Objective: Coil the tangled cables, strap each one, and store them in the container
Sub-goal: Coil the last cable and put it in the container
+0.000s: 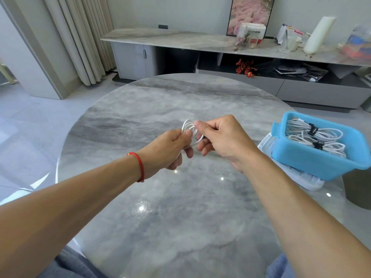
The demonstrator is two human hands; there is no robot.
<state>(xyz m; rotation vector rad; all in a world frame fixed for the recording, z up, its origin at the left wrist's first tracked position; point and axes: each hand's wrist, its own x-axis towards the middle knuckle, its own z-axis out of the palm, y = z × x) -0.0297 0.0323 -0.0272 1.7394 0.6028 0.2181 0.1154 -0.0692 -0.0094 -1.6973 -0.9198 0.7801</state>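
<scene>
Only readable txt: partial "…onic" in dark letters on white box point(254, 30), far beyond the hands, up on the sideboard point(180, 40). Rest too blurry.

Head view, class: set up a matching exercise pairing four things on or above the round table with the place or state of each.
Things:
1. white cable coil
2. blue container
3. strapped cables
4. red bracelet

Places or states:
A. on the left wrist
B. held between both hands
C. at the table's right edge
D. lying inside the blue container

Pairs: 1-B, 2-C, 3-D, 4-A
</scene>
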